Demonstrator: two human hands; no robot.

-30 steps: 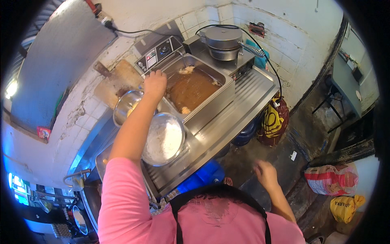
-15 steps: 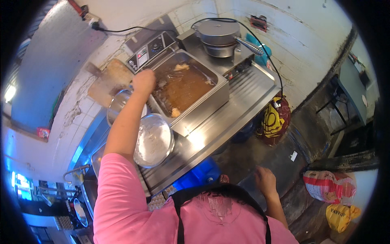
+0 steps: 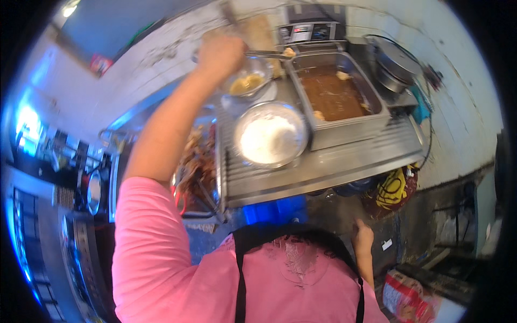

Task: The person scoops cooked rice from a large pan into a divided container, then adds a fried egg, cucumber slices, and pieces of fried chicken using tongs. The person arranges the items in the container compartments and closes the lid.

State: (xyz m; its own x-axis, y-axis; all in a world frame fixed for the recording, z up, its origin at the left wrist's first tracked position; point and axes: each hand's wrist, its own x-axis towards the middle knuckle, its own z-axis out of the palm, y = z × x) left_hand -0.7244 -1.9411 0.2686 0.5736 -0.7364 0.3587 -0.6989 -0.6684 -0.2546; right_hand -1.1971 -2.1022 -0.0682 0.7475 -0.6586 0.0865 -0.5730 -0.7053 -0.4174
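Observation:
My left hand [image 3: 222, 55] is closed around slim metal tongs [image 3: 264, 54], held level over the counter. At their tip a small pale battered piece [image 3: 289, 52] sits by the left rim of a steel deep fryer [image 3: 350, 132]. Brown oil [image 3: 328, 97] fills the fryer, with a few pale pieces along its edges. Below my left hand stands a bowl of yellow batter [image 3: 246, 84]; nearer to me is a metal bowl [image 3: 302, 141] of white flour [image 3: 265, 141]. Away from the counter, my right hand [image 3: 363, 237] hangs loosely by my side, fingers partly spread, nothing visible in it.
A tray of brown food pieces [image 3: 199, 167], with a red-handled item [image 3: 179, 200], lies left of the flour bowl. A lidded pot [image 3: 396, 59] stands right of the fryer. Below the counter are a blue container [image 3: 274, 210] and a dark sack with yellow print [image 3: 392, 191].
My left hand has moved left off the fryer's rim to above the batter bowl; the tongs and battered piece now show. The view has turned left, bringing the tray of food into sight.

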